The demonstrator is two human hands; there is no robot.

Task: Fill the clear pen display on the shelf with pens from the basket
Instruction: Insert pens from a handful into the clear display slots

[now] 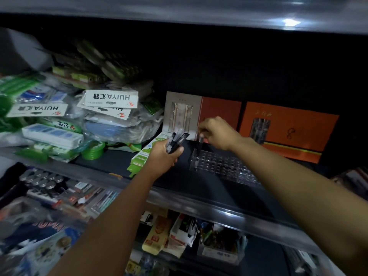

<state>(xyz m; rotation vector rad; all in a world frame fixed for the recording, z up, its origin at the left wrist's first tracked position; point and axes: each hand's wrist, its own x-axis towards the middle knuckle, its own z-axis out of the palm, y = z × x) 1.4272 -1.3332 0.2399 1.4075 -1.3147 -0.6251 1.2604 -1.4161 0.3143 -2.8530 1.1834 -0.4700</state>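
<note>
Carefully, the right hand [216, 133] pinched one pen [200, 143] by its top with curled fingers and stood it upright in the far left corner of the clear pen display [223, 166] on the shelf [199, 188], while the left hand [165, 156] gripped a bundle of pens [178, 140] just beside. The pens looked light, stiff and smooth, so a hold near the upper end seemed best. Orange boxes [288, 132] stood close behind, and a green carton [143, 156] lay at left, narrowing the reach.
</note>
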